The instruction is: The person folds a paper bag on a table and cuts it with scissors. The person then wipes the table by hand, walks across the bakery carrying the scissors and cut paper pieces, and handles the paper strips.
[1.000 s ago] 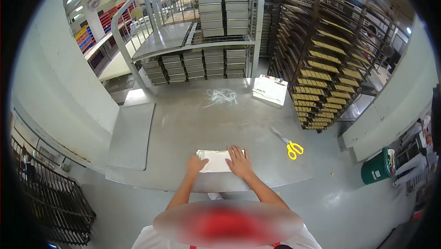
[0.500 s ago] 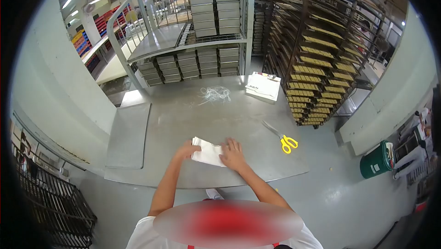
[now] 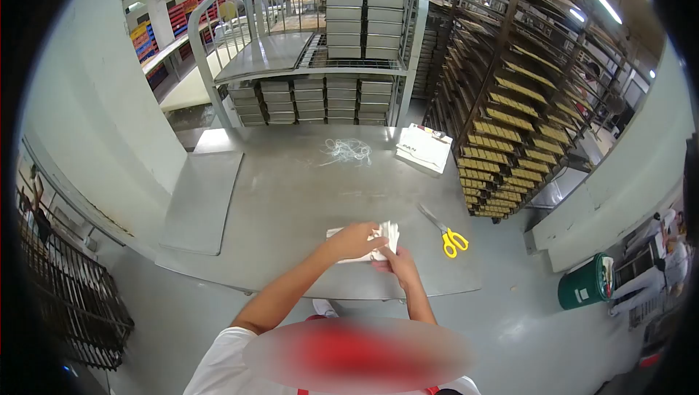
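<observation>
A folded white cloth (image 3: 392,232) lies near the front edge of the metal table, its layers bunched up at the right end. My left hand (image 3: 355,241) reaches across the top of it, fingers curled onto the layers. Lower at the right end, my right hand (image 3: 400,265) grips the cloth, its thumb close to the left fingers. Part of the cloth is hidden under both hands. To the right rest scissors (image 3: 453,243) with yellow handles, blades pointing away from me; neither hand touches them.
On the metal table (image 3: 291,198) are a tangle of pale thread (image 3: 347,151), white papers (image 3: 424,149) at the back right and a flat metal sheet (image 3: 202,206) at left. A rack of tins (image 3: 364,24) stands behind, a tray rack (image 3: 502,111) to the right, a green bin (image 3: 585,283) beyond.
My left hand has moved right across the cloth, close to my right hand. The cloth's right end, flat before, is now folded up and gripped. The view has shifted slightly.
</observation>
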